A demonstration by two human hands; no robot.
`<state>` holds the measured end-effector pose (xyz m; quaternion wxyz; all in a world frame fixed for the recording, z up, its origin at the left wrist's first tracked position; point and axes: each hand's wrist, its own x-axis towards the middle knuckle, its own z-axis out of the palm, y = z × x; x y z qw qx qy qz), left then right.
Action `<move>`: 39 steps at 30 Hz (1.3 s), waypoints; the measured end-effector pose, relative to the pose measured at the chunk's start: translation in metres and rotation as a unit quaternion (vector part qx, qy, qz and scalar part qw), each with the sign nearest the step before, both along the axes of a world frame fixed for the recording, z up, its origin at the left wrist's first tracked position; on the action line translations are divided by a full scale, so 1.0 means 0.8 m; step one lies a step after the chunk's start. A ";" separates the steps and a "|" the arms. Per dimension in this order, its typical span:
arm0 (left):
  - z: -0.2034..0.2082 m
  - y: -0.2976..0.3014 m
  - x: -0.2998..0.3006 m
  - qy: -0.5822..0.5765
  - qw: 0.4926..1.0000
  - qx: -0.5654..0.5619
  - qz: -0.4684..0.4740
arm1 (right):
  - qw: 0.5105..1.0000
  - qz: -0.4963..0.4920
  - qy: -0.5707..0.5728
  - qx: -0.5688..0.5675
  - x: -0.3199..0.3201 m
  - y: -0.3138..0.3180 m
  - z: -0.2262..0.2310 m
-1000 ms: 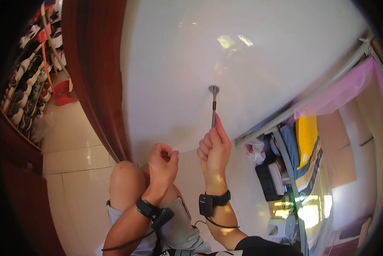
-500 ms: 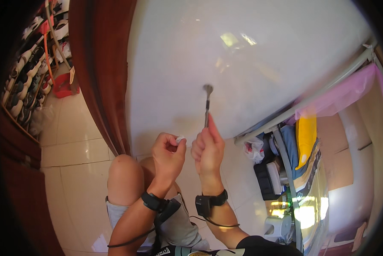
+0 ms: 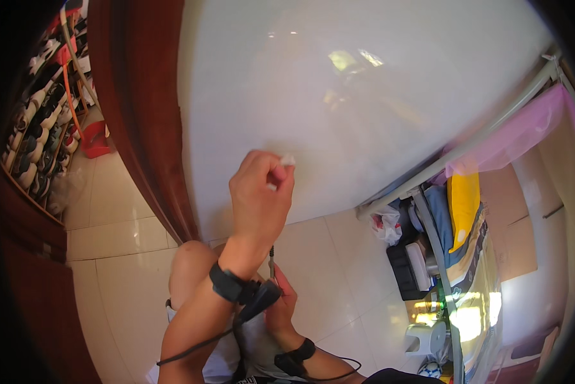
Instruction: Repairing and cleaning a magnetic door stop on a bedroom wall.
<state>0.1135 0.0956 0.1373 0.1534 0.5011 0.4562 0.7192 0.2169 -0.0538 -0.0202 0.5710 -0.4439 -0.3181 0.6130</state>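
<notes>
My left hand (image 3: 259,198) is raised against the glossy white wall (image 3: 377,109), its fingers pinched around a small wad of white tissue (image 3: 288,160). The wad sits at the fingertips, close to or touching the wall; I cannot tell which. Lower down, near my lap, my right hand (image 3: 283,308) is closed on a slim metal tool with a dark shaft (image 3: 272,261). My left forearm and wrist partly cover it, and its flared head does not show now.
A dark red wooden door frame (image 3: 137,115) borders the wall on the left. Beyond it are a shoe rack (image 3: 34,147) and a red dustpan (image 3: 95,139). At right stands a metal-framed bed (image 3: 454,163) with a yellow cloth (image 3: 463,205); a white stool (image 3: 426,338) is beside it.
My right hand has drawn the metal tool down from the wall to near my lap. My left hand has risen with the tissue wad to the wall. The view has shifted slightly.
</notes>
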 end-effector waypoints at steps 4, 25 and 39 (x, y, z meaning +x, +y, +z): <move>0.026 0.062 0.013 0.139 0.980 0.110 0.085 | 0.999 0.026 0.027 -0.004 0.006 0.004 0.001; -0.046 0.007 0.001 0.074 0.996 0.000 0.039 | 0.986 -0.026 0.148 -0.072 0.021 0.013 0.008; 0.027 0.044 -0.063 0.134 0.910 0.223 0.324 | 0.987 0.071 0.099 -0.108 0.004 0.025 -0.025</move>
